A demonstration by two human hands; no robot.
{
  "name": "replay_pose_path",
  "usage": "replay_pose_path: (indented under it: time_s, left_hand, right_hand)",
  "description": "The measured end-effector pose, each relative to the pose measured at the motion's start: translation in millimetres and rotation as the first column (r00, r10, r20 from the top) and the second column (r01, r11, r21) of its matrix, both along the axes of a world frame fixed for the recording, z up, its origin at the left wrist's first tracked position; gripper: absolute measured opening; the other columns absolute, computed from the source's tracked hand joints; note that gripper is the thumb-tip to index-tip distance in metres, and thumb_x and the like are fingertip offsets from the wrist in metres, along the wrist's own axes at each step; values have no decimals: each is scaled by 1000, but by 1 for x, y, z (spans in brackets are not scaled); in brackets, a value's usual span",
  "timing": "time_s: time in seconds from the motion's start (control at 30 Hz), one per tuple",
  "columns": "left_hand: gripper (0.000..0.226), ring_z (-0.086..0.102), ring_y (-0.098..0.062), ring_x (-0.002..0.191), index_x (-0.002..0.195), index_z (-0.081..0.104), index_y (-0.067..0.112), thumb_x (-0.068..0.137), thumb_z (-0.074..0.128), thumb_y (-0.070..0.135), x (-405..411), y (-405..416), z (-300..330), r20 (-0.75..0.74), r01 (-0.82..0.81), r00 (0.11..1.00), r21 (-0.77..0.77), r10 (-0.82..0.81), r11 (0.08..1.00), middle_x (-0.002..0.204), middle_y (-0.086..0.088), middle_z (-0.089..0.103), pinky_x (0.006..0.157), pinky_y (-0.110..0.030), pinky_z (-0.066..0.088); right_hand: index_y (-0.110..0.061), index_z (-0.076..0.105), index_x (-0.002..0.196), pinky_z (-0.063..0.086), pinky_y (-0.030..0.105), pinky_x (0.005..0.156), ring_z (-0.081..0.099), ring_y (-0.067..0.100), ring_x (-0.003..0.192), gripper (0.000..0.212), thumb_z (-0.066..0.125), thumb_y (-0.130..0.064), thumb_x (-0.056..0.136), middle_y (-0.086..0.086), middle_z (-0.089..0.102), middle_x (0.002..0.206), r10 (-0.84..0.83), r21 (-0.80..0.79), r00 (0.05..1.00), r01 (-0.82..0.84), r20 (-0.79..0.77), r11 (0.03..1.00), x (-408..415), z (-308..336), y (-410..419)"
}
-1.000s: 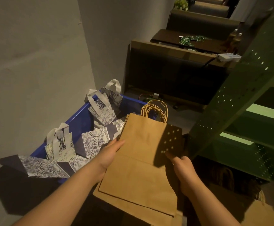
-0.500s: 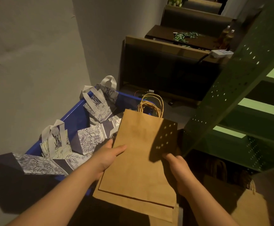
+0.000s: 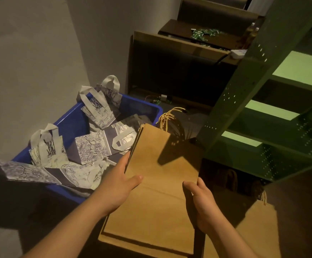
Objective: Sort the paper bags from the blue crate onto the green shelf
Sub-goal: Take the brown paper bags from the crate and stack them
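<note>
- Head view: the person holds a flat stack of plain brown kraft paper bags point(image 3: 162, 183) between both hands, out in front of them and just right of the blue plastic crate point(image 3: 71, 125)
- Head view: the left hand point(image 3: 120, 181) clasps the stack's left edge, fingers hidden beneath and thumb lying flat across the top face
- Head view: the right hand point(image 3: 200, 203) clasps the right edge the same way, thumb on top, fingers curled under the paper
- Head view: the stack's long axis runs away from the person, its twisted tan paper-cord handles point(image 3: 170, 118) at the far end, pointing toward the gap between the crate and the green perforated metal shelf point(image 3: 244, 101)
- Head view: the shelf stands to the right of the stack, so the right hand is the nearer one; its lit boards step up and away, and the lowest bay opens just beside the right-hand edge of the bags
- Head view: my guess is the stack must swing rightward, handles leading or turned, to slide onto a board
- Head view: the crate holds blue-and-white printed paper bags with flat white handles point(image 3: 94, 146), some draped over its near rim
- Head view: another brown paper bag point(image 3: 259, 226) lies low at the right, partly in shadow, near the shelf foot
</note>
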State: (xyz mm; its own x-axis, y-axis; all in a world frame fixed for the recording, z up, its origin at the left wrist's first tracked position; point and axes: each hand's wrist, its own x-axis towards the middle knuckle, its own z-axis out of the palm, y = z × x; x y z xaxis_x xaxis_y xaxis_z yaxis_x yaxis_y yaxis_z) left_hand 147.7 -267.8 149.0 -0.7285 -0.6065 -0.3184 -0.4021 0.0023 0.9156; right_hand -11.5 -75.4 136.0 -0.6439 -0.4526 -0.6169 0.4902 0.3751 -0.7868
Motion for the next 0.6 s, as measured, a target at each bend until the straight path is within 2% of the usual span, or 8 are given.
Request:
replay_pose_path:
  time_s: [0.07, 0.13, 0.17, 0.27, 0.33, 0.47, 0.53, 0.6]
  left_hand:
    - [70, 54, 20, 115, 149, 34, 51, 94, 71, 27, 3, 19, -2, 34, 29, 999, -55, -27, 998, 128, 40, 55, 103, -18, 43]
    - [74, 38, 38, 105, 143, 21, 58, 98, 68, 25, 5, 38, -3, 70, 68, 996, -103, -61, 992, 121, 51, 37, 96, -4, 32]
    - [73, 36, 39, 103, 139, 17, 60, 99, 66, 25, 4, 47, -3, 111, 84, 991, -104, -73, 991, 119, 51, 31, 95, -2, 29]
    - [81, 34, 8, 138, 156, 8, 50, 100, 64, 35, 4, 62, -16, 189, 109, 977, -63, -96, 992, 143, 39, 28, 116, -23, 29]
    - [87, 32, -7, 148, 163, 7, 41, 98, 65, 42, 1, 69, -23, 228, 109, 968, -17, -102, 994, 157, 24, 31, 123, -37, 28]
    - [85, 50, -14, 132, 163, 19, 30, 95, 67, 45, -6, 79, -42, 279, 5, 959, 140, -45, 990, 143, 15, 50, 108, -34, 40]
    - [98, 52, -22, 135, 163, 22, 30, 85, 72, 62, -4, 81, -54, 362, -56, 932, 251, -39, 966, 152, 6, 50, 113, -44, 42]
    - [98, 60, -22, 126, 153, 42, 34, 71, 75, 75, 8, 82, -74, 411, -69, 908, 323, -74, 944, 141, 6, 61, 109, -51, 48]
  right_hand:
    - [-17, 57, 128, 42, 33, 63, 56, 25, 80, 31, 58, -22, 98, 11, 62, 110, 33, 14, 999, -33, -8, 999, -2, -7, 15]
    - [-17, 60, 110, 40, 33, 59, 52, 25, 71, 14, 59, -20, 96, 13, 60, 95, 27, 19, 1000, -27, 11, 999, -2, -10, 29]
    - [-17, 62, 109, 42, 32, 62, 57, 24, 74, 13, 61, -21, 96, 11, 63, 95, 10, 10, 1000, -11, 18, 1000, -1, -10, 35]
    - [-23, 65, 115, 51, 33, 80, 71, 21, 97, 21, 68, -17, 95, -1, 77, 102, -51, -50, 999, 52, 10, 997, 0, -15, 51]
    - [-24, 64, 119, 54, 39, 91, 73, 20, 100, 26, 68, -14, 95, -4, 78, 105, -67, -62, 998, 67, 1, 996, -2, -19, 61]
    - [-27, 64, 116, 52, 34, 78, 74, 20, 94, 26, 69, -15, 94, -3, 78, 103, -88, -49, 995, 85, -44, 995, -5, -25, 74]
    - [-27, 64, 118, 50, 32, 75, 72, 22, 94, 27, 70, -15, 94, 0, 77, 106, -92, -34, 994, 90, -63, 995, -4, -29, 74]
    - [-25, 61, 122, 49, 32, 75, 69, 24, 96, 29, 70, -17, 95, 3, 73, 110, -96, -16, 992, 95, -77, 995, -3, -36, 73]
